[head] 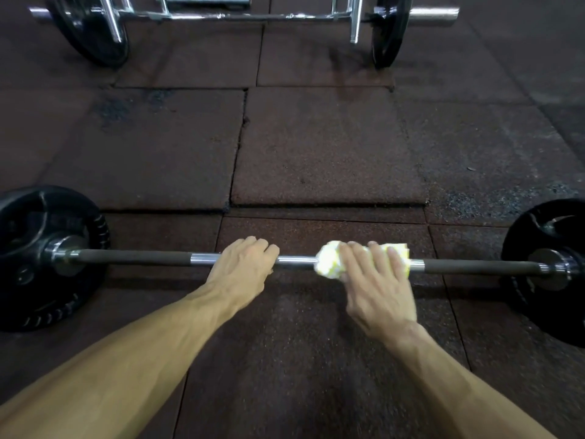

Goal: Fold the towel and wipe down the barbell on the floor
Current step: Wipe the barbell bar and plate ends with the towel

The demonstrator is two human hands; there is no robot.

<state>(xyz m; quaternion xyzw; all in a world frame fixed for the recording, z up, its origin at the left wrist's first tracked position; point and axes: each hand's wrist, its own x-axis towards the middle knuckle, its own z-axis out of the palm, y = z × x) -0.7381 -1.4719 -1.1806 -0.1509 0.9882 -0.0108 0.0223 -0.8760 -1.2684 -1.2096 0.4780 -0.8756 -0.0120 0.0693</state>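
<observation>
**Chrome shaft, folded cloth: wiping the bar at mid-length**

Chrome at the middle of the barbell (297, 260) is the surface in hand. It lies across the lower half of the frame on rubber floor tiles (316, 147), a black plate (47, 255) at the left edge and another black plate (550, 267) at the right edge. The left hand (243, 267), left of centre, has its fingers curled over the shaft and holds it. The right hand (373, 280), just right of centre, presses the towel (332, 263), a white and yellow cloth already folded into a thick pad, around the bar; its fingers lie over the top of the pad, fairly straight and slightly spread, and the thumb side is blurred, so whether it closes underneath cannot be told. Folding appears done; wiping appears under way.

To do this step well, by judgement: keep the left hand braced so the bar does not roll, wrap the pad fully round the shaft rather than only across its top, and draw it in long, overlapping strokes towards the dark sleeve to the right. Turn the bar or the pad to reach the underside.

A second bar with plates (237, 15) stands at the top of the frame, well apart.
</observation>
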